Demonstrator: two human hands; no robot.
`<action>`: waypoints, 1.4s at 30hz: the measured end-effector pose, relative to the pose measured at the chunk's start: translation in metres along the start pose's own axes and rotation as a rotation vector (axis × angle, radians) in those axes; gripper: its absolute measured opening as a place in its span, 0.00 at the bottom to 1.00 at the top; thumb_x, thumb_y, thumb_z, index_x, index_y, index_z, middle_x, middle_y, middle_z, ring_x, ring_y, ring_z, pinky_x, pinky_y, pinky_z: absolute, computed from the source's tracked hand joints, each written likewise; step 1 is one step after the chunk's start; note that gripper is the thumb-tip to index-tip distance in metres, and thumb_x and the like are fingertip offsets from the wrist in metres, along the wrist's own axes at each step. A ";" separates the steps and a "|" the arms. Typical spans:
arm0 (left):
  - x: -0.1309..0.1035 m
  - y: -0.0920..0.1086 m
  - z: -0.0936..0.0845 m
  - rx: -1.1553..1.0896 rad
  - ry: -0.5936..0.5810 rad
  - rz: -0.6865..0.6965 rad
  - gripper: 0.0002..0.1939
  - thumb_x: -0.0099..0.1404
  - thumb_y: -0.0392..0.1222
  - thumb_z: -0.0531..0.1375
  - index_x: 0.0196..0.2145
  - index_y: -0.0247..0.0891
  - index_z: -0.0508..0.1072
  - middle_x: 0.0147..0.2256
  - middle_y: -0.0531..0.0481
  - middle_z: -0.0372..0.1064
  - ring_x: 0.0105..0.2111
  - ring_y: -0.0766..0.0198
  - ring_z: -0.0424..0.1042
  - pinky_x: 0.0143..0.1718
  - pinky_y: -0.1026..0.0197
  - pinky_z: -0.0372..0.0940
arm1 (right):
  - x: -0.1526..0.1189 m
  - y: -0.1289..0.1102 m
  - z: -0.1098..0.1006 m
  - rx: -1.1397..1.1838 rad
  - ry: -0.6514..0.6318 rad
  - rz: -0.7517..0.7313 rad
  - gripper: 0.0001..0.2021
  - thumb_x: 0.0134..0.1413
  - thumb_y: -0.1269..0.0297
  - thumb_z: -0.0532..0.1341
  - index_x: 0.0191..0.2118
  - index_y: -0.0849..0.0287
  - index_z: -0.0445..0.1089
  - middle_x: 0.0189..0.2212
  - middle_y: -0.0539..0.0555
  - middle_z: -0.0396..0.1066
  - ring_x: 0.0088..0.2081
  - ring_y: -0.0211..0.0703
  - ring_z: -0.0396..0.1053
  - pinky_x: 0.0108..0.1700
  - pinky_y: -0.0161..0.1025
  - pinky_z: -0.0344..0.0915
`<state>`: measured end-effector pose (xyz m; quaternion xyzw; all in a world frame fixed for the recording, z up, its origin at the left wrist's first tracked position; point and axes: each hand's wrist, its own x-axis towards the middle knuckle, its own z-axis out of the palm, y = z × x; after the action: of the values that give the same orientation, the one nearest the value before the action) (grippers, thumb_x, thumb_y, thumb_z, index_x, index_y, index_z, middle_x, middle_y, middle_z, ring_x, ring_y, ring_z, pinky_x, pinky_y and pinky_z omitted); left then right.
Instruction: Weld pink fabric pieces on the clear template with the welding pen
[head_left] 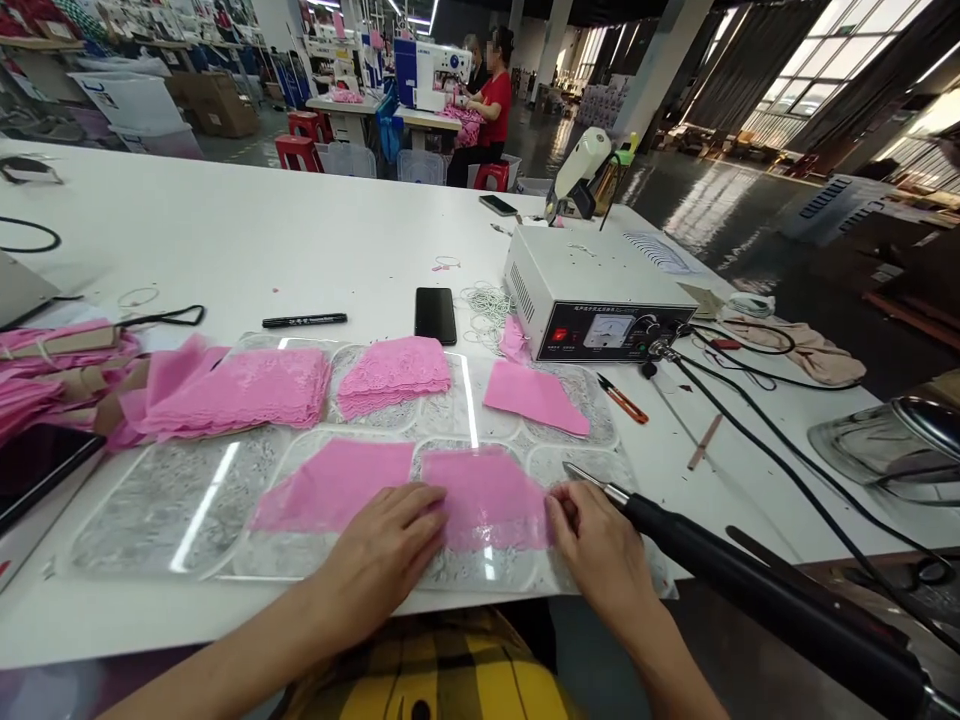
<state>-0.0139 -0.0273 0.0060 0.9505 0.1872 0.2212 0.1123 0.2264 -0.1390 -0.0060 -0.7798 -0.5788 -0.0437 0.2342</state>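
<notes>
A sheer pink fabric piece (484,490) lies flat on a clear patterned template (202,510) in front of me. My left hand (394,540) rests palm down at its left edge, fingers stretched out and touching it. At its right edge, my right hand (600,545) has its fingers curled, with thumb and fingertips closed at the fabric's border. Just beyond the right hand runs a black pen-shaped tool (720,560) with a pointed metal tip; whether the hand touches it is unclear. Another pink piece (341,485) lies left of the first.
Stacked pink lace pieces (247,385) and a smaller lace stack (394,375) lie behind. A control box (615,325) with cables stands back right, near a craft knife (622,398). A phone (435,315), a marker (304,320) and a glass jar (900,450) are around.
</notes>
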 end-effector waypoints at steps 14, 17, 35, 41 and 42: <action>0.001 -0.004 0.004 0.016 0.006 0.020 0.12 0.71 0.31 0.50 0.39 0.35 0.74 0.44 0.43 0.73 0.42 0.58 0.72 0.43 0.55 0.68 | 0.001 0.004 0.001 -0.014 -0.051 0.018 0.12 0.63 0.59 0.50 0.31 0.56 0.65 0.26 0.51 0.69 0.26 0.40 0.68 0.27 0.37 0.57; 0.002 -0.004 0.004 0.014 0.007 0.036 0.12 0.71 0.31 0.49 0.38 0.35 0.73 0.44 0.44 0.73 0.42 0.58 0.72 0.43 0.55 0.67 | 0.002 0.005 0.000 0.007 -0.057 0.005 0.12 0.63 0.60 0.49 0.30 0.55 0.63 0.26 0.51 0.69 0.26 0.40 0.67 0.28 0.37 0.57; -0.004 -0.007 -0.009 -0.157 -0.036 0.001 0.10 0.72 0.35 0.53 0.38 0.35 0.74 0.46 0.43 0.72 0.47 0.56 0.71 0.47 0.54 0.68 | -0.013 0.006 -0.019 -0.064 -0.071 -0.093 0.14 0.62 0.56 0.50 0.26 0.53 0.61 0.19 0.48 0.65 0.18 0.38 0.65 0.19 0.35 0.56; -0.005 -0.009 -0.011 -0.177 -0.048 0.005 0.08 0.71 0.34 0.54 0.36 0.34 0.73 0.45 0.43 0.72 0.46 0.56 0.71 0.48 0.54 0.68 | -0.020 0.007 -0.019 -0.088 -0.078 -0.072 0.16 0.63 0.54 0.48 0.25 0.52 0.61 0.19 0.48 0.66 0.17 0.40 0.65 0.17 0.37 0.54; -0.004 -0.009 -0.011 -0.177 -0.051 0.004 0.09 0.71 0.33 0.54 0.36 0.35 0.73 0.45 0.43 0.72 0.46 0.57 0.71 0.48 0.55 0.68 | -0.021 0.007 -0.018 -0.090 -0.081 -0.064 0.17 0.63 0.54 0.48 0.25 0.52 0.61 0.19 0.48 0.66 0.17 0.41 0.65 0.17 0.37 0.54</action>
<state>-0.0251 -0.0197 0.0116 0.9425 0.1622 0.2128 0.2000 0.2296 -0.1667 0.0010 -0.7718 -0.6099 -0.0456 0.1740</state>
